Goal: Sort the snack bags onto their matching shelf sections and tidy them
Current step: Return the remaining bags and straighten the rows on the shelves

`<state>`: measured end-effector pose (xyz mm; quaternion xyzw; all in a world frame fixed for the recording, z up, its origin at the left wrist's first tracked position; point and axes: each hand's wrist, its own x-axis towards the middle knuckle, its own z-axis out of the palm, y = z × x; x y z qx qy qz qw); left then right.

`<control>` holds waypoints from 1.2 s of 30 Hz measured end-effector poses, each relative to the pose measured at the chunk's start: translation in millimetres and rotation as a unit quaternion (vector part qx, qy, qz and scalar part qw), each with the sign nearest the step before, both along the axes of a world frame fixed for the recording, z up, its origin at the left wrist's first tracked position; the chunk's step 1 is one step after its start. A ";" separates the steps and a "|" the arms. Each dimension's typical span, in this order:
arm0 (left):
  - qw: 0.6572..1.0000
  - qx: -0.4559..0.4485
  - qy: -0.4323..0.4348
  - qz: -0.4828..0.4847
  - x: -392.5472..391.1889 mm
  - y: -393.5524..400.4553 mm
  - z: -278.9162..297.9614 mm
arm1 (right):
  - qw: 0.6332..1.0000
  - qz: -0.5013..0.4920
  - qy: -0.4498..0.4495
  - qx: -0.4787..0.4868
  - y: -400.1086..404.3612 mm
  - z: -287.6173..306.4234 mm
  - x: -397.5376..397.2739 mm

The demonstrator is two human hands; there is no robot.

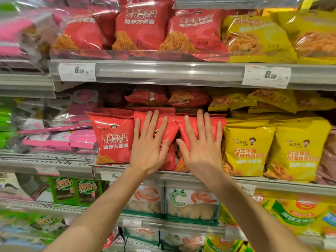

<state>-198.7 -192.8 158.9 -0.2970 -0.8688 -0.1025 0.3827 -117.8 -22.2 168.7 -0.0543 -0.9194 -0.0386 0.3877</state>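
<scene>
On the middle shelf (pixel 272 184) stand red snack bags, with yellow snack bags (pixel 249 148) to their right. My left hand (pixel 150 144) lies flat, fingers spread, on one upright red bag (pixel 171 131). My right hand (pixel 201 144) presses flat on the red bag beside it (pixel 189 128). Another red bag (pixel 114 137) stands free to the left of my hands. More red bags (pixel 149 97) lie flat behind, and yellow ones (pixel 272 99) lie behind the yellow row. Neither hand grips anything.
The upper shelf (pixel 163 71) carries red bags (pixel 143 28) and yellow bags (pixel 254 37) behind price tags. Pink packets (pixel 60 137) fill the left bay. Green seaweed packs (pixel 76 191) and shrimp-cracker bags (pixel 190 202) sit on the shelf below.
</scene>
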 end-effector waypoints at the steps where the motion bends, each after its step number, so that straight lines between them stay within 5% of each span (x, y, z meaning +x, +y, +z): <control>1: 1.000 0.003 -0.002 0.001 1.2 0.5 1.6 | 1.000 -0.009 -0.002 0.001 -1.0 -0.5 -1.2; 6: 0.998 0.063 0.018 -0.017 8.5 -11.0 6.4 | 1.000 -0.015 -0.010 -0.003 -3.4 0.3 0.4; 13: 0.980 0.161 0.003 0.117 -0.1 -82.2 -4.8 | 0.998 0.046 -0.040 0.023 -51.4 8.4 -6.2; 19: 0.985 0.132 -0.091 0.067 -20.1 -97.0 -8.0 | 0.989 0.051 -0.124 0.066 -76.0 6.2 -21.7; 25: 0.990 0.081 -0.085 0.078 -30.6 -105.1 -9.8 | 0.988 0.033 -0.133 0.077 -73.5 5.9 -25.2; 36: 0.981 0.194 0.006 -0.011 29.6 -55.8 9.8 | 0.995 0.060 0.064 -0.057 -22.0 29.5 14.0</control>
